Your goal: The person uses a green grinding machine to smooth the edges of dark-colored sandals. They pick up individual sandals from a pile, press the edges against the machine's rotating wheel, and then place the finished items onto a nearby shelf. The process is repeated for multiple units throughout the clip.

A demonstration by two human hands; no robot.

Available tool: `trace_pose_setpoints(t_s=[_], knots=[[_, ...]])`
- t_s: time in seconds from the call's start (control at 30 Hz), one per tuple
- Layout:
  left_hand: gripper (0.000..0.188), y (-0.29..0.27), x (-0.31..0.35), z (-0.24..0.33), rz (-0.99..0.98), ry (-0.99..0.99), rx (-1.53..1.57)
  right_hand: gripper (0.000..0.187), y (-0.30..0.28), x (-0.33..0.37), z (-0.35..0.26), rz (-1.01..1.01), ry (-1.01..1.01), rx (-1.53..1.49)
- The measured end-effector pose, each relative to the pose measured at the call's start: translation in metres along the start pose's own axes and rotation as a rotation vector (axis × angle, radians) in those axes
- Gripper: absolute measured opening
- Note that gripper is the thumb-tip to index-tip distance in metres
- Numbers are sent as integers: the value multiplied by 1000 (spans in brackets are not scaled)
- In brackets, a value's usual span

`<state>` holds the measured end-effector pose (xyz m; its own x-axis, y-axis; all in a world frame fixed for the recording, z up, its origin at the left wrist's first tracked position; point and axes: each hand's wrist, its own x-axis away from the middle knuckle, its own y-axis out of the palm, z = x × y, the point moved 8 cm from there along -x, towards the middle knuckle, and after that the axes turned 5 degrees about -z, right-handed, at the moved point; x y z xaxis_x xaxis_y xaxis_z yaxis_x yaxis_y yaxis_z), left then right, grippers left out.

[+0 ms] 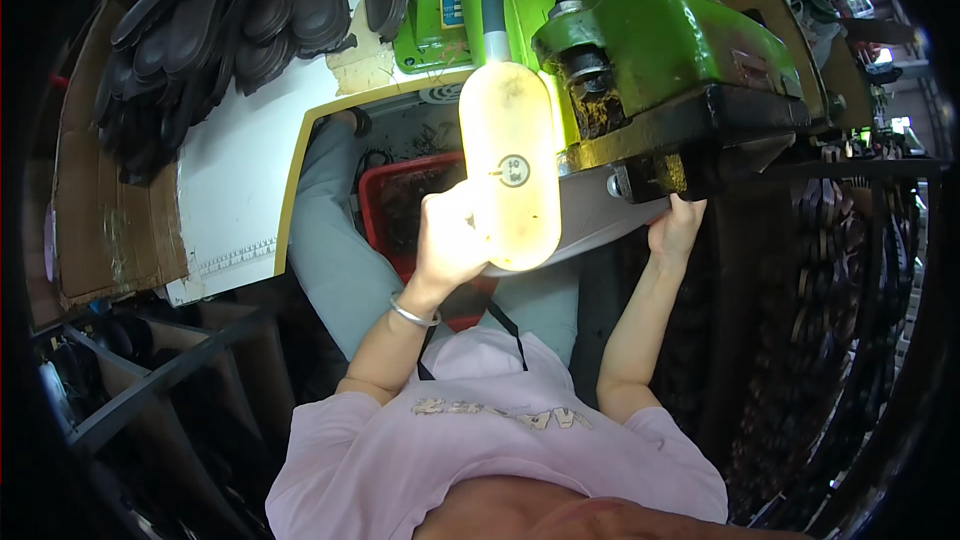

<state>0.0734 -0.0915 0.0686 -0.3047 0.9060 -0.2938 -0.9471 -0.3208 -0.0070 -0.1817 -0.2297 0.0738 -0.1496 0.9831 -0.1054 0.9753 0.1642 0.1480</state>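
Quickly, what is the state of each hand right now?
Left hand: cannot be told; glare and the oval lamp hide its fingers.
Right hand: cannot be told; its fingertips are partly hidden at the black machine part.

There are two hands [450, 237] [677, 228], one lamp [510, 125], one machine [655, 40].

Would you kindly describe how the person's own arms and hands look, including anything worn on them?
Both the left hand and the right hand look ungloved. A slim silver-coloured bangle circles the left wrist; none shows on the right. The short left sleeve and right sleeve are pale pink. Glare washes out detail on the left hand.
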Motion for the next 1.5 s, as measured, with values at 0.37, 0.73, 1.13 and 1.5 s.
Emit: trace_pose_setpoints(t_s=[0.37, 0.73, 1.13, 1.5], knots=[[7, -79, 42, -25, 73, -390, 330, 22, 78, 41, 25, -180, 140, -120], [13, -57, 155, -57, -119, -589, 203, 29, 140, 45, 8, -336, -34, -143], [27, 21, 136, -72, -131, -389, 323, 34, 44, 19, -53, -433, -36, 544], [20, -15, 70, -86, 94, -415, 208, 63, -66, -126, -35, 353, -192, -424]])
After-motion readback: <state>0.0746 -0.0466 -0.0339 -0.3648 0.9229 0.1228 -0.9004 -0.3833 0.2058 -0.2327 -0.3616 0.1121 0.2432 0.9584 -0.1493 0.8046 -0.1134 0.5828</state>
